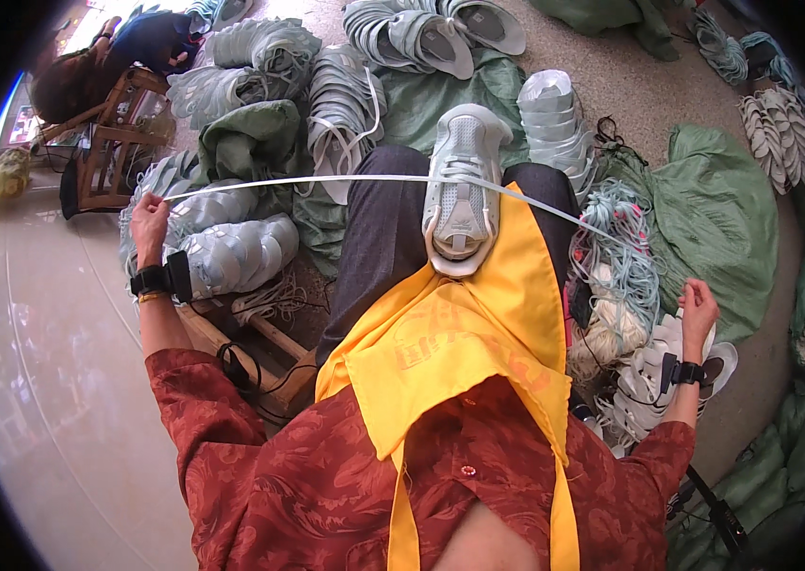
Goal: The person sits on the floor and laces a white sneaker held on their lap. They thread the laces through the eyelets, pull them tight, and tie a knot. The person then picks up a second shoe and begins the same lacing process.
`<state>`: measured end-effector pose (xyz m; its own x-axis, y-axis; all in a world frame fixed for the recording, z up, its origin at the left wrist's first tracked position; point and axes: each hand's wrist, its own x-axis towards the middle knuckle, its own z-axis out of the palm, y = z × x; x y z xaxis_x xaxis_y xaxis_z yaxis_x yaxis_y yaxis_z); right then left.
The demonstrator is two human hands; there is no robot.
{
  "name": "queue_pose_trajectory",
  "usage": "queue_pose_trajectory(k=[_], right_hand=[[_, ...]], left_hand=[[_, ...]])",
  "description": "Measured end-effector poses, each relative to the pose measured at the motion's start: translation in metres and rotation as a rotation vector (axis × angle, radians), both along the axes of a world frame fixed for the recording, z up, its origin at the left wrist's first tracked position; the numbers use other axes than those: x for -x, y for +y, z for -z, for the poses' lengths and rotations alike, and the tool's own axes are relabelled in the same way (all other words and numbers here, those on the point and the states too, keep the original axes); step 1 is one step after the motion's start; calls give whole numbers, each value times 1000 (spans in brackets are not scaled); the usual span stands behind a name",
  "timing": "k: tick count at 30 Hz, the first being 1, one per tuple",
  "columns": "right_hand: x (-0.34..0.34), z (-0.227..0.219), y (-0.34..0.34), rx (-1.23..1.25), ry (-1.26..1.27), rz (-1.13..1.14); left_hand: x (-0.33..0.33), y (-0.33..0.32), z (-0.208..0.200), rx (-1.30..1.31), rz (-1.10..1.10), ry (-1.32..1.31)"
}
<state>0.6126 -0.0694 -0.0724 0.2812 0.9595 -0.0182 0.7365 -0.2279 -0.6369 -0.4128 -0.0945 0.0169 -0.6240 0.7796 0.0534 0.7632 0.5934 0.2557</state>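
Note:
A pale grey-green sneaker (464,186) rests on my lap, toe away from the sole rim nearest my apron. A long whitish shoelace (326,178) crosses it, stretched out to both sides. My left hand (149,221), raised at the left, pinches one end of the lace. From the shoe the other side runs down to the right toward my right hand (698,306). Those fingers are closed in a pinch, and the lace points straight at them. Its last stretch is hard to see over the green sack.
Stacks of pale shoe uppers (240,252) lie at left, with more (345,105) ahead. A heap of loose laces (626,252) and a green sack (716,219) are at right. White shoe parts (650,381) sit below my right hand. A wooden stool (117,143) stands far left, beside another person (79,86).

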Motion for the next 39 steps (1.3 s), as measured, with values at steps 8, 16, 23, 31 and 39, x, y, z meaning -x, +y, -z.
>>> queue_pose_trajectory(k=[8,16,23,31,39], right_hand=[[-23,11,4,55,-53,18],[0,18,18,414,99,-18],[96,-69,63,34,864,91],[274,-74,34,398,911,-319],[352,-67,70,98,380,-652]], left_hand=[[42,-21,7,-100,-4,-73],[-10,11,-4,73,182,-219],[-71,44,-56,-407,225,-85],[-259,16,11,188,334,-1239],[-365,27,12,49,572,-1222]])
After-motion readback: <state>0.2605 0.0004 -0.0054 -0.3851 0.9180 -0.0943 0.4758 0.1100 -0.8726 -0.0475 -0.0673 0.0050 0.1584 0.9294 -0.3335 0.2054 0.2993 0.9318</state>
